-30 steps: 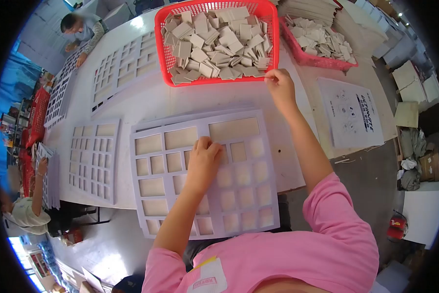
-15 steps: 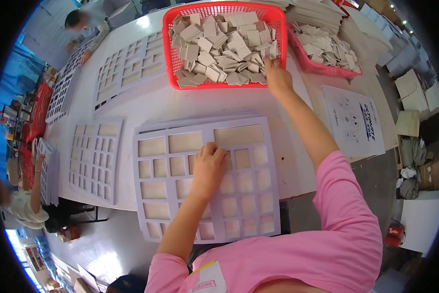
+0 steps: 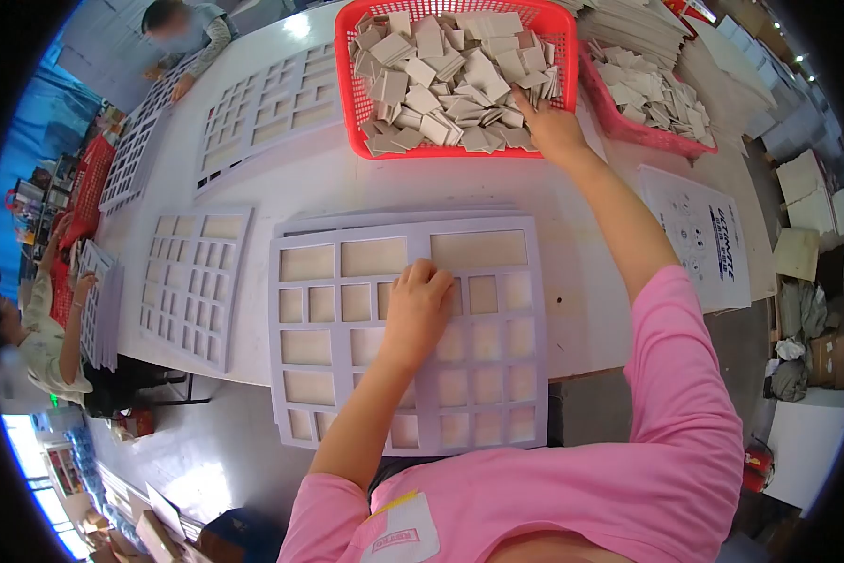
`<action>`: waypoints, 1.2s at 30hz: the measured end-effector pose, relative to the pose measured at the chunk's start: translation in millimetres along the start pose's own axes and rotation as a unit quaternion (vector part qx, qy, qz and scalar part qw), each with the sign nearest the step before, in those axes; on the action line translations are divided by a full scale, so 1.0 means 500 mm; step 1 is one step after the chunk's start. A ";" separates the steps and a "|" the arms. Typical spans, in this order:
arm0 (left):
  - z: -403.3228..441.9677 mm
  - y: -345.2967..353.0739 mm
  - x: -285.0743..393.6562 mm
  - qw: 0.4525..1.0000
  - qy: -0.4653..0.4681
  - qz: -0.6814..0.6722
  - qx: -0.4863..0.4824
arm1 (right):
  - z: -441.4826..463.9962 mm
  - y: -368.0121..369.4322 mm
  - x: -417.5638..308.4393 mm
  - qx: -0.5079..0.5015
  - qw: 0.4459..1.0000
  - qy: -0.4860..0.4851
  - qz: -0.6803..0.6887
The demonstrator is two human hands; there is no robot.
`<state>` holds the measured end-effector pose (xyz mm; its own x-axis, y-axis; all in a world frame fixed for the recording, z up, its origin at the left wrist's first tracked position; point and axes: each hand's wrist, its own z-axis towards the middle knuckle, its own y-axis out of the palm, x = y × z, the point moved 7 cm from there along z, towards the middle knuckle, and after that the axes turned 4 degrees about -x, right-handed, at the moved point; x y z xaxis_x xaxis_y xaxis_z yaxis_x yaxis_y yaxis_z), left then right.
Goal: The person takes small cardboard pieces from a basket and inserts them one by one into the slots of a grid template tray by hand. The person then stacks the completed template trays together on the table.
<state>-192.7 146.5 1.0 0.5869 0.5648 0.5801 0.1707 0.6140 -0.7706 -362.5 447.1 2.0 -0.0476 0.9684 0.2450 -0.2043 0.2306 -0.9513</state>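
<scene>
A white panel with square and rectangular cut-outs [image 3: 422, 342] lies on top of a small stack in front of me. My left hand [image 3: 420, 305] rests on its middle row, the fingers curled down; whatever may be under the fingertips is hidden. My right hand [image 3: 555, 133] reaches over the near right rim of a red plastic basket [image 3: 347, 111]. Its index finger stretches out and touches the small grey-white cardboard pieces [image 3: 459, 83] heaped in there. The other fingers are partly hidden.
A pink basket of similar pieces [image 3: 647, 101] stands right of the red one. A printed sheet [image 3: 699, 235] lies at the right. More cut-out panels [image 3: 197, 286] lie on the left. One person [image 3: 189, 47] works at the far left, another [image 3: 51, 328] at the left edge.
The view has shifted a little, so the table's things appear farther right and higher. My right index finger now points farther into the pieces. My left hand stays on the panel.
</scene>
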 end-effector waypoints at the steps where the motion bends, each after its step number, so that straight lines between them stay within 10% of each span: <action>1: -0.001 0.001 0.000 1.000 -0.001 0.000 -0.001 | 0.007 0.007 0.004 -0.015 1.000 0.004 -0.008; 14: 0.006 -0.004 -0.007 1.000 0.004 0.003 0.012 | -0.009 -0.044 0.004 -0.014 0.999 0.007 0.030; 23: 0.010 -0.031 -0.010 0.991 -0.061 -0.116 0.009 | -0.135 -0.106 0.065 0.079 0.921 0.121 0.361; 26: 0.005 -0.039 -0.003 0.930 -0.137 -0.338 0.051 | -0.212 -0.138 0.004 0.122 0.772 0.117 0.613; 31: 0.009 0.021 0.074 0.591 -0.233 -0.771 0.040 | -0.377 -0.297 -0.284 0.129 0.884 0.020 0.449; 36: -0.064 0.004 0.066 0.625 -0.239 -0.739 -0.078 | -0.470 -0.309 -0.333 -0.014 0.793 0.055 0.607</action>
<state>-147.6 148.7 10.2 -0.6000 -0.4324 0.6731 0.3447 0.6195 0.7053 -93.2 272.8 64.3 -0.1075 0.4807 -0.8703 -0.0519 -0.8769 -0.4779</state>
